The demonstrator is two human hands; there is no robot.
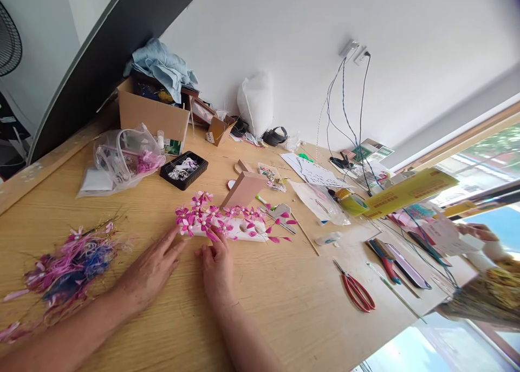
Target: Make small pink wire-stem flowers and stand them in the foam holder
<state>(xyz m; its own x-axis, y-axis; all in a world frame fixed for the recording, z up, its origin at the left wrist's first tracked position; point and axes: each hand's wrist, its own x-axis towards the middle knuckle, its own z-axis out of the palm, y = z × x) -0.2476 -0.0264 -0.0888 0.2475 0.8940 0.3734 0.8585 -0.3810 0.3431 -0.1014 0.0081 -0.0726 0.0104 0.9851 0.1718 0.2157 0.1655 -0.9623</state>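
A spray of pink artificial flowers (203, 212) with pearl-like centres and thin wire stems rests along a white foam block (247, 232) with holes in it. My left hand (156, 266) lies low over the table, fingers stretched out, its fingertips at the flowers' left end. Beside it, my right hand (217, 266) reaches up to the front of the spray. Its foremost fingers touch a lower petal, and the thumb sits apart on the left. Some right-hand fingers are hidden. Just behind the flowers stands a tan wooden block (245, 189).
Left lies a tangled heap of pink and blue flower pieces (77, 263). A black tray (184, 170) of beads and a clear bag (125, 155) stand behind. Red-handled pliers (355, 288) and a purple cutter (407, 265) lie right. Another person's hand (479, 232) shows at far right.
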